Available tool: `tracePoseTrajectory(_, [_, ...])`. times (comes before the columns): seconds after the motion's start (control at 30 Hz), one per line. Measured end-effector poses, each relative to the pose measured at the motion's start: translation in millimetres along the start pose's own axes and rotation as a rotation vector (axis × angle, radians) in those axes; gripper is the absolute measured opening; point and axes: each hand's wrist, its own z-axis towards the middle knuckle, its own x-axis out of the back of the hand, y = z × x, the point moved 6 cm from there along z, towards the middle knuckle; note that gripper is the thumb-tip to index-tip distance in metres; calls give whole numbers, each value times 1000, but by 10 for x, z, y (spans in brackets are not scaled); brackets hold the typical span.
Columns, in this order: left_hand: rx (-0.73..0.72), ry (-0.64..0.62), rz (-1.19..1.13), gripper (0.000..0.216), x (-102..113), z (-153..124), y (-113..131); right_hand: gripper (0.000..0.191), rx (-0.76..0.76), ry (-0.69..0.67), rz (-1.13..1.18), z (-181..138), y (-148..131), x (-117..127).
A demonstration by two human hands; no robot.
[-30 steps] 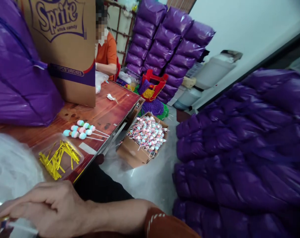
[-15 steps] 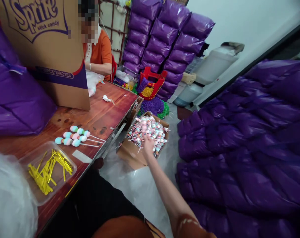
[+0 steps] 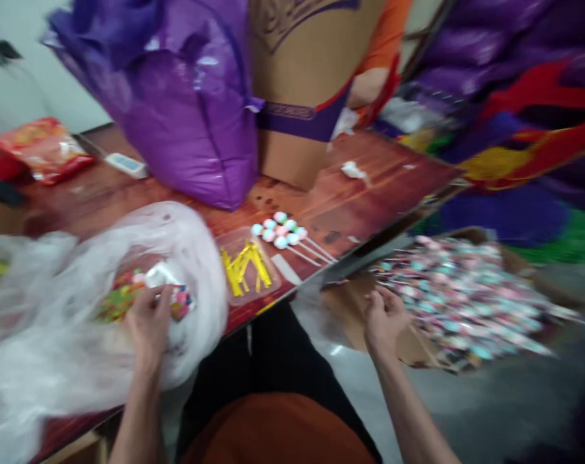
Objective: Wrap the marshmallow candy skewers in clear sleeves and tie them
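My left hand [image 3: 150, 319] reaches into a big white plastic bag [image 3: 80, 309] on the wooden table [image 3: 370, 187], fingers curled on small colourful wrapped pieces [image 3: 176, 299] inside. My right hand [image 3: 384, 316] hangs off the table's edge beside a cardboard box of candy sticks [image 3: 457, 296] on the floor, fingers loosely curled; whether it holds anything is blurred. A few pastel candy sticks [image 3: 283, 233] lie on the table next to a clear tray of yellow twist ties [image 3: 247, 270].
A large purple bag [image 3: 186, 109] and a tall printed carton [image 3: 306, 84] stand at the back of the table. A red snack packet [image 3: 41, 145] lies far left. A person in orange [image 3: 384, 45] sits behind the carton. Purple, red and yellow goods [image 3: 524, 148] fill the right.
The view has swung left and blurred. My right hand has drawn back from the candy box toward me. My left hand has come into view, inside the white bag.
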Motion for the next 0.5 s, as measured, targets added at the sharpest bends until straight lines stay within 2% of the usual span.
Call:
tracePoseTrajectory(0.07, [-88, 56, -28, 15, 86, 37, -80, 34, 51, -145, 68, -407, -271, -239])
tracePoseTrajectory(0.13, [-145, 89, -86, 22, 114, -5, -47, 27, 181, -330, 134, -844, -758, -421])
tracePoseTrajectory(0.23, [-222, 74, -149, 18, 91, -172, 179, 17, 333, -734, 313, -1515, -1549, -730])
tracePoseTrajectory(0.3, [-265, 43, -209, 15, 69, -310, 349, 22, 287, -946, 405, -1858, -1871, -961])
tracePoseTrajectory(0.4, [-249, 2, -344, 13, 40, -517, 455, 18, 72, -1112, 512, -2126, -1996, -1259])
tracePoseTrajectory(0.5, [-44, 23, -527, 20, 17, -709, 311, 15, -79, -1107, 583, -2146, -1941, -1351])
